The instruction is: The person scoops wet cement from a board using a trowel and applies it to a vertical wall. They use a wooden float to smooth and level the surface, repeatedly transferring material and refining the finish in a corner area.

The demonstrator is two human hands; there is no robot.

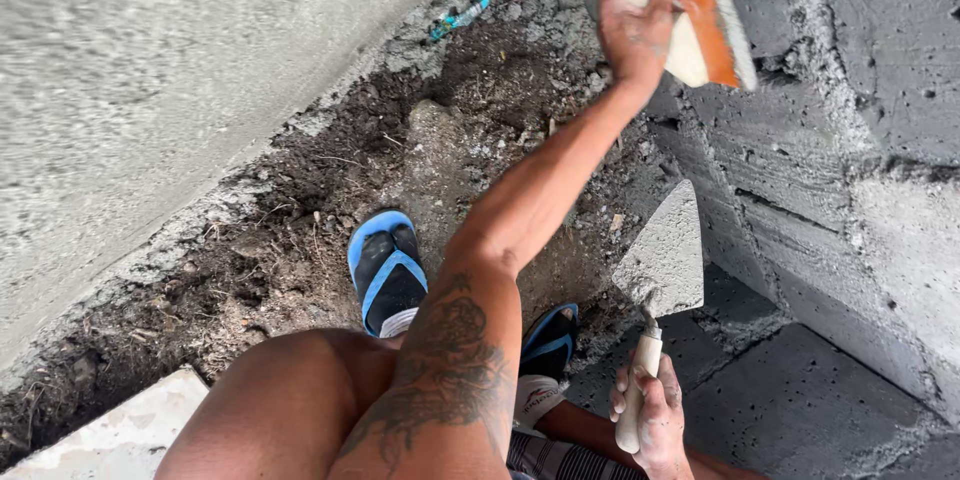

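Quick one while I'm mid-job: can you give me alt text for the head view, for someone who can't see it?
Looking down, the left hand presses an orange-and-cream plastering float against a grey block wall, while the right hand holds a mortar-coated trowel by its wooden handle. Below are blue flip-flops on dirt and rubble.

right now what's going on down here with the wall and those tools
A person looks down at their own two hands beside a grey block wall. The left hand reaches up and presses a float with an orange layer against the wall's upper part. The right hand holds a trowel by its pale handle, its blade coated in grey mortar and pointing up. Below are blue flip-flops on loose dirt, with a rendered wall on the left.
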